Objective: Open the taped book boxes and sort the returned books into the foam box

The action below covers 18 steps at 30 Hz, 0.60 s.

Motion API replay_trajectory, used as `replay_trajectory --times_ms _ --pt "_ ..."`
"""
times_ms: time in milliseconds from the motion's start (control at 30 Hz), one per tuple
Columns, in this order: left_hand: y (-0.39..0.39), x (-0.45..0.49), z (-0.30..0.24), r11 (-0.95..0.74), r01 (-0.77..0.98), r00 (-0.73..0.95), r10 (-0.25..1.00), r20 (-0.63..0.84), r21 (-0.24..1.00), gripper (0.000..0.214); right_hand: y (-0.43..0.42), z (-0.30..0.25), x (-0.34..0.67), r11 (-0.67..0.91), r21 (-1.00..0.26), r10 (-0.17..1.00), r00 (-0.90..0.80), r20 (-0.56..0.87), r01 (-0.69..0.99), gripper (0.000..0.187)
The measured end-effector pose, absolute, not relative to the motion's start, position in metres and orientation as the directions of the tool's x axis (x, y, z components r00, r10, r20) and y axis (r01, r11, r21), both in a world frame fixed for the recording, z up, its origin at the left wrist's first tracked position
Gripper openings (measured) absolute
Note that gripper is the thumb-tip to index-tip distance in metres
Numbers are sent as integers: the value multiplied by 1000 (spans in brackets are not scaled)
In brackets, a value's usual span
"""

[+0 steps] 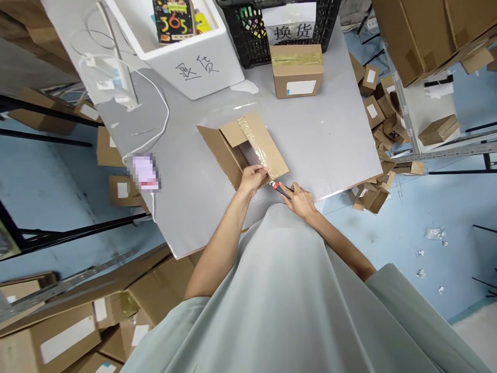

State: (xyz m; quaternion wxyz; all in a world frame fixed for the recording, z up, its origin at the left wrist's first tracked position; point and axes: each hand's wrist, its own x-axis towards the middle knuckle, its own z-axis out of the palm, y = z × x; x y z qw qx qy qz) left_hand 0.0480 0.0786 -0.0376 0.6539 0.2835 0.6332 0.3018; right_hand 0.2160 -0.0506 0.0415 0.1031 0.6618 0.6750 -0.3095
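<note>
A small cardboard box lies on the grey table near its front edge, with one flap folded out to the left and clear tape along its top. My left hand is closed at the box's near edge, fingers pinched on the cardboard beside the opening. In my right hand is a box cutter with a red and black handle, its tip at the box's near corner by the tape. Part of the box's inside shows as a dark gap; its contents cannot be made out.
At the back of the table stand a white foam box with books, a black crate and a taped carton. A power strip, white cable and phone lie left. Cartons crowd the floor on both sides.
</note>
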Motion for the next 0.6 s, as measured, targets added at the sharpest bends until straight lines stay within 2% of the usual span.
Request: replay_trajectory --times_ms 167,333,500,600 --pt "74 57 -34 651 -42 -5 759 -651 758 17 -58 44 211 -148 -226 819 -8 -574 963 59" --pt "68 66 -32 653 -94 25 756 -654 751 27 -65 43 220 -182 -211 833 37 -553 960 59" --pt "66 62 -28 670 -106 42 741 -670 735 30 -73 39 235 -156 -271 845 -14 -535 950 58" --pt "66 60 -26 682 -100 59 731 -680 724 30 -76 34 242 -219 -339 866 22 -500 915 57"
